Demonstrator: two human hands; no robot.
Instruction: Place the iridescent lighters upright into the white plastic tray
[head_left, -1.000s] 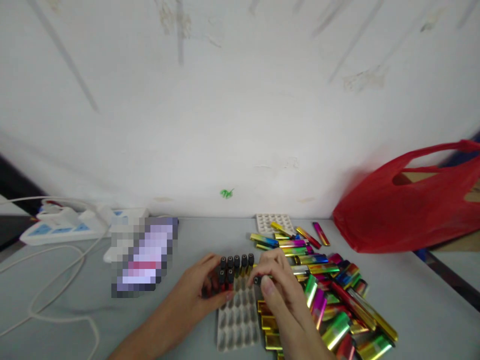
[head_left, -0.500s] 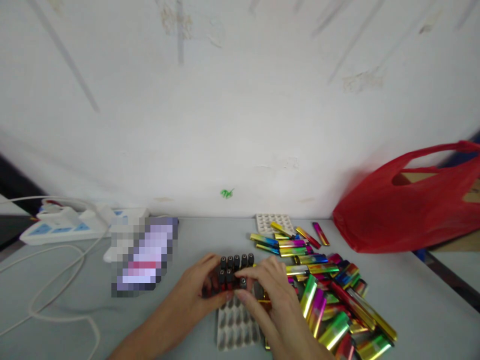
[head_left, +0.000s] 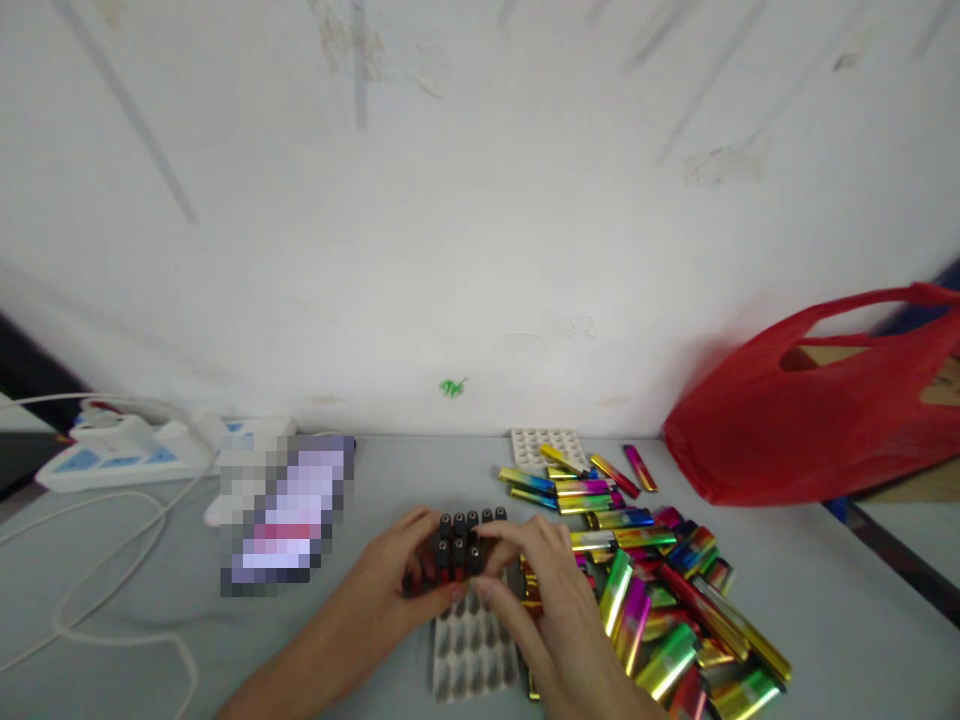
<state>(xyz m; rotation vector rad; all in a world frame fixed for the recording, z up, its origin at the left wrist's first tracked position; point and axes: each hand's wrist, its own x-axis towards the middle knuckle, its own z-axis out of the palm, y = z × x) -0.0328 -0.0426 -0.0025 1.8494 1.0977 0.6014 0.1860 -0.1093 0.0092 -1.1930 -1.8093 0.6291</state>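
Note:
Several lighters with black ends stand upright in two rows at the far end of a pale slotted tray. My left hand curls around the left side of this group, fingers wrapped behind and thumb across the front. My right hand pinches one black-ended lighter between thumb and fingers, at the right end of the front row. The lighters' lower parts are hidden by my hands. The tray's nearer slots show no lighters in them.
Shiny multicoloured lighters lie in a loose pile on the right. A second slotted tray is by the wall, partly under lighters. A red plastic bag sits far right. A phone, power strip and white cable are left.
My right hand has moved the pinched lighter slightly left and up, in against the front row. My left hand has stayed around the group.

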